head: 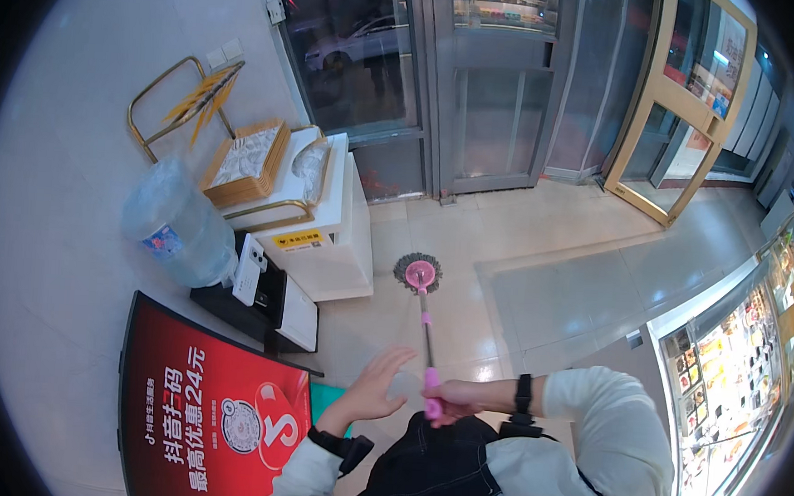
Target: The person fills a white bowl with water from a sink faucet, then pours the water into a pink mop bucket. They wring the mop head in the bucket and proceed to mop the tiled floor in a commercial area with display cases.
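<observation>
My right hand (454,400) is closed around the pink grip of a mop (426,331) with a grey metal pole. The mop's round pink head (420,274), fringed with grey strands, rests on the tiled floor (466,238) beside a white cabinet. My left hand (376,387) is raised to the left of the mop grip, fingers apart, holding nothing. It does not touch the pole.
At left stand a red sign board (217,407) bearing writing, a water dispenser with a large bottle (180,228), and the white cabinet (341,265) with wooden trays (249,160). A lit display case (731,364) is at right. Glass doors (497,111) stand ahead; a gold-framed door (690,129) stands ajar.
</observation>
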`<action>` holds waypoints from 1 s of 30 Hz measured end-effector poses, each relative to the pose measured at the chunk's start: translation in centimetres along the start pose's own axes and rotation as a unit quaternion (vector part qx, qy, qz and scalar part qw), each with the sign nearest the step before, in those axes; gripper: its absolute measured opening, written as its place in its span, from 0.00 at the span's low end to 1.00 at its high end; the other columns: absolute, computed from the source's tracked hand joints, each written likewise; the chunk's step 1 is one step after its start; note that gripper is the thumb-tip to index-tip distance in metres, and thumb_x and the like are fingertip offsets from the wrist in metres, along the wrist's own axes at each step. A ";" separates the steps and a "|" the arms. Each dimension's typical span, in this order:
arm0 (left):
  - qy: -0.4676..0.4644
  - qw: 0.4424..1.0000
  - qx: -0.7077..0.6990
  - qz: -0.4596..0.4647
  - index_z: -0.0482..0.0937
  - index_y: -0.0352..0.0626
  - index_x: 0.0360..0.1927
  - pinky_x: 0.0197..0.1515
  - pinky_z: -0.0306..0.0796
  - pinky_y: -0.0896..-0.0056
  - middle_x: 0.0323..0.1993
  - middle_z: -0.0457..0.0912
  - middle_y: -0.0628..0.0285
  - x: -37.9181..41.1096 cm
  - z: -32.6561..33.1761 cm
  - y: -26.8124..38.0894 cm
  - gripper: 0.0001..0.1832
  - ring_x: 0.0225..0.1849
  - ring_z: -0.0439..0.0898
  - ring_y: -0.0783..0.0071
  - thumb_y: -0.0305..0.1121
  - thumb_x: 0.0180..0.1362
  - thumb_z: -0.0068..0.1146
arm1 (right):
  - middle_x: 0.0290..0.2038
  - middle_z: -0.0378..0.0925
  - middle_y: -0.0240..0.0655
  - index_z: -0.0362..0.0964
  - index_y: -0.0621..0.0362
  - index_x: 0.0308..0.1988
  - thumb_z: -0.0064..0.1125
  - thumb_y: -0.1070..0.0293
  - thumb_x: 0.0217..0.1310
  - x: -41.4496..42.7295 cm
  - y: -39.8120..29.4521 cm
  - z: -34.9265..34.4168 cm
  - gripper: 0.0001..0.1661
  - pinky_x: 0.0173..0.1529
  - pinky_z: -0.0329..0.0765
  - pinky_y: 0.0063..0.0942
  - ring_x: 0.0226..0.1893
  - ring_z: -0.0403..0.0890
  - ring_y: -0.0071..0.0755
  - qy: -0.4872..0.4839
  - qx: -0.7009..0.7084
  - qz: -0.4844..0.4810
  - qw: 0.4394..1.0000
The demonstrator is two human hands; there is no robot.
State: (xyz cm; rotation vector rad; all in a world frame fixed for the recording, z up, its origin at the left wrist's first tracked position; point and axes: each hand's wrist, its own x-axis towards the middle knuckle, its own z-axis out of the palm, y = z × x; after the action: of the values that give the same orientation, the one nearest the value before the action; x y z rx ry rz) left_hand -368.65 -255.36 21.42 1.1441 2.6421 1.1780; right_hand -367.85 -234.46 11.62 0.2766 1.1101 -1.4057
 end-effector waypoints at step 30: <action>0.099 0.991 -0.079 -0.035 0.72 0.43 0.34 0.45 0.68 0.66 0.36 0.75 0.57 2.2 4.5 -10.0 0.13 0.42 0.74 0.57 0.29 0.42 0.60 | 0.36 0.76 0.37 0.69 0.61 0.43 0.51 0.53 0.57 -12.1 20.4 -8.6 0.23 0.42 0.73 0.28 0.36 0.77 0.33 0.277 -0.313 0.150 0.896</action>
State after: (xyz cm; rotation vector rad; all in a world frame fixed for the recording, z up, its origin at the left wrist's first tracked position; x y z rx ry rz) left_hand -375.05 -255.58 12.23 0.9478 2.6404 1.5281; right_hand -351.45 -215.86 7.27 0.3687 1.8387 -0.6399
